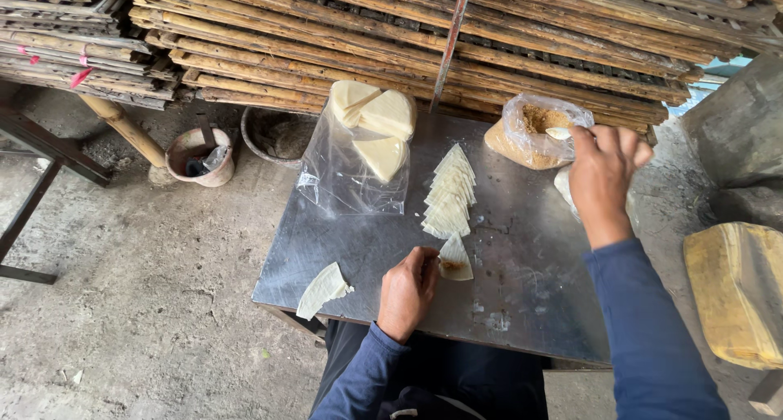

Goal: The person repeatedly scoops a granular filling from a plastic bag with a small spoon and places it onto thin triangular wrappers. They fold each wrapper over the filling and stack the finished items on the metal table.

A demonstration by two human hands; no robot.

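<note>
The left hand [406,289] rests on the metal counter [522,306]. Its grip pinches the edge of an open triangle wrapper [455,258], which lies flat just right of the fingers with a bit of brown filling on it. The right hand [603,171] reaches far up to the clear bag of brown filling [530,130]. Its grip is clenched on a small white spoon [559,132] that dips into the bag.

The step in hand looks like scooping filling for the wrapper. The next move likely calls for a level spoon carried slowly back to the held wrapper, so no crumbs fall.

Just above the left grip is a row of folded wrappers [450,193]. A stack of wrapper pieces [324,289] lies to its left. A plastic bag of wrapper wedges [371,139] sits farther up.
</note>
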